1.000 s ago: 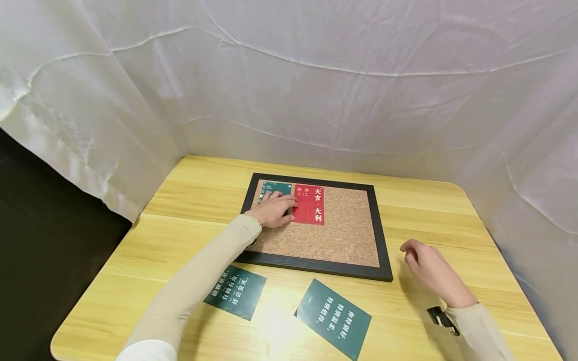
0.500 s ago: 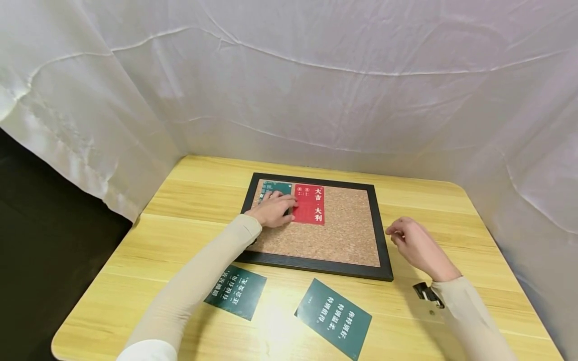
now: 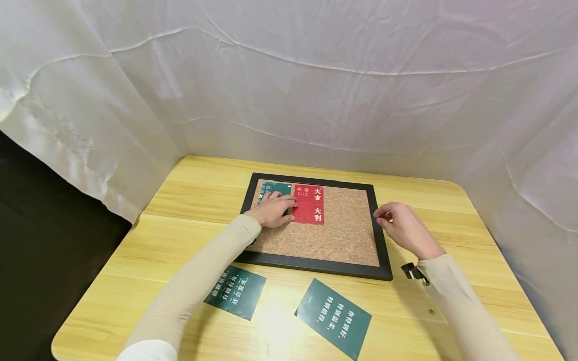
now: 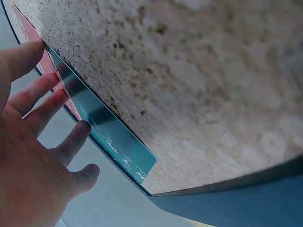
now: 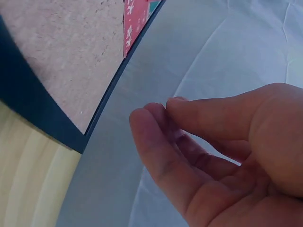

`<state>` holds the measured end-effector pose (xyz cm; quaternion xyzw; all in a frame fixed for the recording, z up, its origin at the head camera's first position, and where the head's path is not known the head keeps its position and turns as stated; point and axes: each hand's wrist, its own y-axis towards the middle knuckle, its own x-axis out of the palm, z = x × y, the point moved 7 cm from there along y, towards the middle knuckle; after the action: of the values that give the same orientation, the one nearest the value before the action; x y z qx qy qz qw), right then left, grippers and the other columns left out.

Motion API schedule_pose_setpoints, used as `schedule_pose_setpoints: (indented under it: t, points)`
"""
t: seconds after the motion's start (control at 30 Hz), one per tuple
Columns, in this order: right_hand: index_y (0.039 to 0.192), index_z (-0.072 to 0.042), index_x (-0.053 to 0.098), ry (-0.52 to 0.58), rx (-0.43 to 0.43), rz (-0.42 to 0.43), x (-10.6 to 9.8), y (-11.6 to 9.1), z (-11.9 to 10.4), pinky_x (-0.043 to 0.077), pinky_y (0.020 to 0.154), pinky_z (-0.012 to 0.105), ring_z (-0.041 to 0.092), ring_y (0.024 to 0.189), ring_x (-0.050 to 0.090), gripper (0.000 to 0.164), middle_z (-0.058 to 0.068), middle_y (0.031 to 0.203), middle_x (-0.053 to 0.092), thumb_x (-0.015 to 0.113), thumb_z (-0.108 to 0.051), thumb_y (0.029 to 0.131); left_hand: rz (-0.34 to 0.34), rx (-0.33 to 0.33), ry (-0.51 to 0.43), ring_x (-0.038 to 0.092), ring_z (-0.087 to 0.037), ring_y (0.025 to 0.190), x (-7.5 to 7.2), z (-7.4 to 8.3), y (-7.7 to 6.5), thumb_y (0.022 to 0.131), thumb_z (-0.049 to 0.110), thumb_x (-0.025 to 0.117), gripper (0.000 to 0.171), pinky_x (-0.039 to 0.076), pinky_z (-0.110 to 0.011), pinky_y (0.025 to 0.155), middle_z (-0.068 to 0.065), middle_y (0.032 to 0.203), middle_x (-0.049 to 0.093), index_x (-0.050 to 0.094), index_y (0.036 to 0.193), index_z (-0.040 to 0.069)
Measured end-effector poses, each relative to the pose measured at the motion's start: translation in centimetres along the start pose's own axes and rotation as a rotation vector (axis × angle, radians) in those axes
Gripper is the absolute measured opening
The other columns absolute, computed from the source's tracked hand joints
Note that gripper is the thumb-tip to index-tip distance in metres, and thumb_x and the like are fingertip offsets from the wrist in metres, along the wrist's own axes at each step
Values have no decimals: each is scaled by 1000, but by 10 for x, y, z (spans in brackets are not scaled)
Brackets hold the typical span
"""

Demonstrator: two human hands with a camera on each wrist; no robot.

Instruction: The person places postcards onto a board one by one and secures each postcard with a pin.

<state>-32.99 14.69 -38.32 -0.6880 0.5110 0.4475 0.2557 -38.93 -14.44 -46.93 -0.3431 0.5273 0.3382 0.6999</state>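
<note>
My left hand (image 3: 272,209) rests, fingers spread, on a teal printed card (image 3: 282,187) and the left edge of a red card (image 3: 309,213). Both cards lie side by side at the upper left of a black-framed corkboard (image 3: 347,235). Small round dots show near their top right corners. The left wrist view shows the teal card (image 4: 128,149) under the fingertips. My right hand (image 3: 408,228) hovers by the board's right edge. Its thumb and fingertips (image 5: 142,123) come together in the right wrist view; I cannot tell whether something tiny is between them.
Two more teal cards with white characters, a left one (image 3: 246,296) partly behind the left sleeve and a right one (image 3: 334,321), lie on the wooden table (image 3: 171,225) before the board. A tiny round thing (image 3: 431,312) lies near the right forearm. White curtains (image 3: 316,100) stand behind.
My right hand has moved up and left from the table to the board's right edge, uncovering the tiny round thing. The left hand and the cards stay where they were.
</note>
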Motion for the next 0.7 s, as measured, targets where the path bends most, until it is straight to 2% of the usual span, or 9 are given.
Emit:
schedule_pose_setpoints:
  t: [0.13, 0.37, 0.7]
  points:
    - [104, 4, 76, -1, -2, -8, 1, 10, -4, 59, 78, 48, 34, 93, 72, 14, 23, 107, 75, 65, 1, 97, -1, 1, -1, 40, -34, 145, 0, -1, -1, 105, 38, 60, 52, 31, -56, 119, -3, 163, 45, 54, 151, 16]
    - [108, 6, 76, -9, -27, -10, 1, 30, -10, 60, 77, 46, 37, 96, 71, 20, 26, 110, 73, 61, 1, 97, 1, -2, 6, 41, -33, 144, 0, -1, -1, 105, 39, 60, 52, 32, -56, 118, -3, 163, 45, 54, 151, 17]
    - [111, 6, 75, -18, -24, -22, 2, 55, -16, 58, 85, 51, 34, 96, 71, 21, 25, 110, 74, 60, 0, 98, -6, 8, -13, 40, -35, 145, 1, -2, -1, 105, 39, 59, 52, 30, -58, 119, -4, 164, 44, 54, 152, 17]
